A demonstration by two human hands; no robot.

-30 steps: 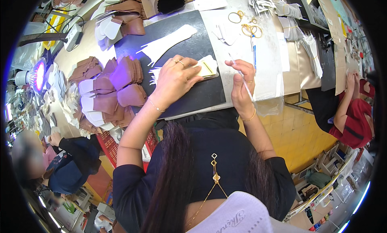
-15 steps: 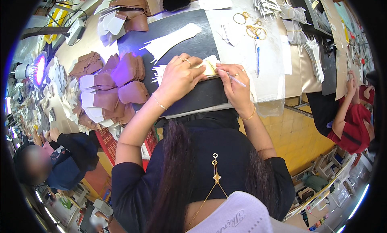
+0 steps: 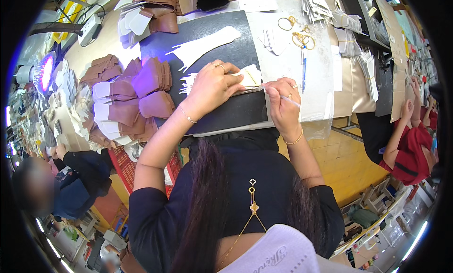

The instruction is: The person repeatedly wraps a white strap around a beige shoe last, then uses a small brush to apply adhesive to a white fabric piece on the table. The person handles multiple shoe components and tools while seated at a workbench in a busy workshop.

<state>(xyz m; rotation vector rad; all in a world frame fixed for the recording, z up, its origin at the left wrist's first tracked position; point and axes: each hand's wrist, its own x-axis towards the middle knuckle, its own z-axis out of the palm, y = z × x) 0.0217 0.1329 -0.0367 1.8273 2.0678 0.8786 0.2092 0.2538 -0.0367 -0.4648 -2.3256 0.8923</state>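
My left hand [image 3: 214, 86] rests on a black cutting mat [image 3: 217, 119], fingers bent and closed on the near edge of a white strap-like piece. The white piece carries a pale yellow patch [image 3: 253, 75] at its right end; beneath the hand, its narrow white strips [image 3: 187, 84] stick out on the left. Just right of the patch, my right hand [image 3: 284, 107] pinches a slim, pale, pen-like tool [image 3: 290, 101], its tip near the piece's corner. I cannot tell whether the tip touches. Beyond my left hand lies another white piece [image 3: 205, 45] with split strips.
Stacks of brown and white cut pieces [image 3: 153, 77] crowd the left. More brown pieces [image 3: 165, 23] lie at the back beside a cardboard box [image 3: 186, 0]. Rubber bands [image 3: 302, 40], a blue pen [image 3: 304, 70] and white bundles [image 3: 348, 41] are on the right. Co-workers sit at both sides.
My right hand has drawn slightly right and toward me with the pen-like tool, uncovering more of the yellow patch. My left hand keeps its hold on the white piece.
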